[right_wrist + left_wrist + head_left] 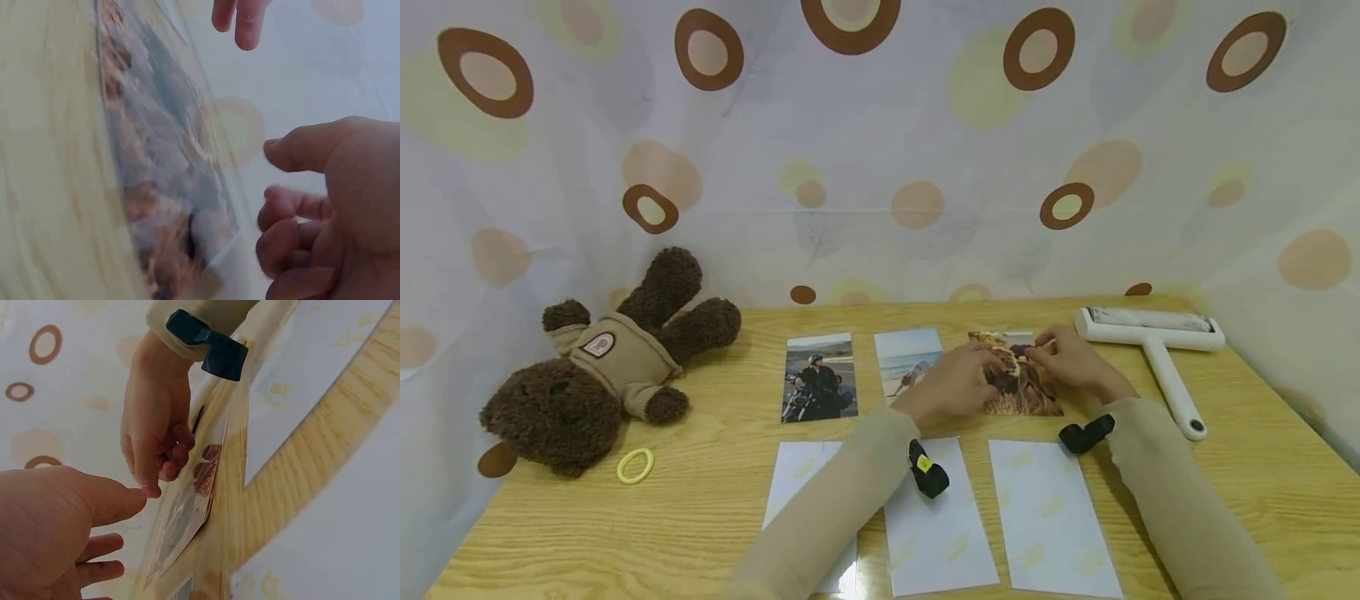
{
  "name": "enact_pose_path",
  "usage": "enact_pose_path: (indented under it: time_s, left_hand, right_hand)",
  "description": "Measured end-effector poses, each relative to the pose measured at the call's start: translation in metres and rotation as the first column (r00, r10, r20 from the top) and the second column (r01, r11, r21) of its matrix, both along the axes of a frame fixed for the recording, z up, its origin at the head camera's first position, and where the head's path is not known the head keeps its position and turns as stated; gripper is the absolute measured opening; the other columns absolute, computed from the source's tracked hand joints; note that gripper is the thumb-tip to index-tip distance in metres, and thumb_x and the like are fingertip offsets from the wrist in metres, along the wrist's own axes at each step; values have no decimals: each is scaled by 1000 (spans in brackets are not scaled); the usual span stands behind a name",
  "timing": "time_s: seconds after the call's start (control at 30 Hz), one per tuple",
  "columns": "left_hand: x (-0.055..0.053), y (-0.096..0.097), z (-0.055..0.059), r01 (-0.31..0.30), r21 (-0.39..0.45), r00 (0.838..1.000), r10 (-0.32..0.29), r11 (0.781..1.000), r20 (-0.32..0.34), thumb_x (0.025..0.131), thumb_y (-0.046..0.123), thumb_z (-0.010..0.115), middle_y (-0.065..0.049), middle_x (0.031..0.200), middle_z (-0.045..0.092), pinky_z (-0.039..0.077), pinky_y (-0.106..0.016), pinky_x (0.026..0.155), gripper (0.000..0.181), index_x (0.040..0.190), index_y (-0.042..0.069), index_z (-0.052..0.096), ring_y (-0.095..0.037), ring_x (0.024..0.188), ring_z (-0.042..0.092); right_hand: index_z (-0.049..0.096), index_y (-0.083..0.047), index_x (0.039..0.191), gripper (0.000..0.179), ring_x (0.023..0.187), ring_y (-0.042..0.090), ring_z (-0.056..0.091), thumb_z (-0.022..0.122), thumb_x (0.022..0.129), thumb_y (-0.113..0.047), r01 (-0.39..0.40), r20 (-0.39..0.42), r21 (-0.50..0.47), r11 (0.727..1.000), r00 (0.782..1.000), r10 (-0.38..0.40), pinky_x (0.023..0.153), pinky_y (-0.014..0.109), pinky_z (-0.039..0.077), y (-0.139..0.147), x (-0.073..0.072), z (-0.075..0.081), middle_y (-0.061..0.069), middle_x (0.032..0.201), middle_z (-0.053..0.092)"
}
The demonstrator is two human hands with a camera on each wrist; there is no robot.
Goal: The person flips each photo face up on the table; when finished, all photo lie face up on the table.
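A glossy photo of a lion lies at the right end of a row of three photos. Over its left side is my left hand, thumb and fingers apart with nothing visible between them. My right hand is over the photo's upper right part, its fingers loosely bent. In the right wrist view, the right thumb stands apart from the curled fingers, and the photo's shiny surface lies beside them. To the left are a beach photo, partly hidden by my left hand, and a motorcyclist photo.
Three white sheets lie in front, partly beneath my forearms. A white lint roller is at the right. At the left are a brown teddy bear and a yellow ring. A patterned curtain hangs behind the wooden table.
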State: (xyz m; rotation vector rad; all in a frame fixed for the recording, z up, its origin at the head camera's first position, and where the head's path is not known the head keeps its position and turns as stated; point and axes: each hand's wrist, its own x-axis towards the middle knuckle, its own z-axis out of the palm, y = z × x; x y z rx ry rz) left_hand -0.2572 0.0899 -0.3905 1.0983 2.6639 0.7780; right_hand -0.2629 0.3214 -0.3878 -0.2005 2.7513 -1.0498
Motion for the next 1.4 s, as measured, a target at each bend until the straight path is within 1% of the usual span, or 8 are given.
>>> enact_pose_path:
  time_s: [0.2,0.33,0.43,0.63,0.87,1.03,1.2,1.4]
  left_hand:
    - [18,-28,8,22,-2,1000,-22,1000,9,98,27,56,-7,153,37,35,-37,112,36,130,12,59,-22,140,37]
    - [38,-45,14,58,-18,997,-59,998,-53,97,25,56,-7,151,39,37,-39,109,35,129,12,59,-22,132,46]
    - [52,-58,18,70,-34,991,-73,997,-110,96,25,59,-6,149,42,37,-37,109,33,127,13,61,-21,131,47]
    - [76,-88,23,92,-41,991,-95,995,-92,95,22,60,-6,150,41,31,-38,114,30,123,10,62,-22,140,37]
    - [98,-137,21,41,-9,993,-42,999,-112,93,22,64,-8,149,42,33,-43,112,30,120,11,61,-26,140,36]
    - [116,-178,13,-16,31,991,20,999,-133,89,16,66,-12,145,45,37,-49,108,27,115,11,60,-31,136,40]
    - [137,-226,5,-106,41,992,108,994,-63,87,12,68,-13,148,42,38,-50,106,28,114,11,60,-30,137,38]
    - [156,-266,1,-167,42,986,166,985,28,86,24,73,-8,150,38,37,-53,106,36,118,16,58,-30,138,35]
  right_hand:
    - [50,5,113,28,52,14,45,49,101,-20,-48,-159,11,999,986,49,46,28,40,-23,3,8,15,76,55]
    - [55,2,108,21,48,10,41,51,100,-17,-99,-255,20,995,962,101,45,27,38,-40,8,15,8,69,52]
    - [57,1,105,18,50,9,41,52,99,-15,-131,-303,13,991,944,129,46,25,38,-55,14,19,4,68,50]
    - [58,-1,100,10,52,7,41,55,98,-10,-264,-335,-24,964,911,241,50,23,38,-83,28,20,0,67,50]
    - [58,-5,99,5,53,4,40,57,96,-9,-425,-289,-22,905,869,401,50,22,39,-111,43,10,-4,67,50]
    - [59,-7,101,8,56,4,43,58,97,-13,-525,-243,19,851,823,513,54,23,42,-136,52,3,-5,73,54]
    - [62,-8,104,14,70,6,47,64,93,-18,-596,-260,116,795,754,603,65,22,46,-161,64,-4,-2,90,56]
    - [62,-6,111,34,89,12,48,71,88,-30,-612,-296,223,759,699,651,79,28,46,-184,74,-7,3,103,54]
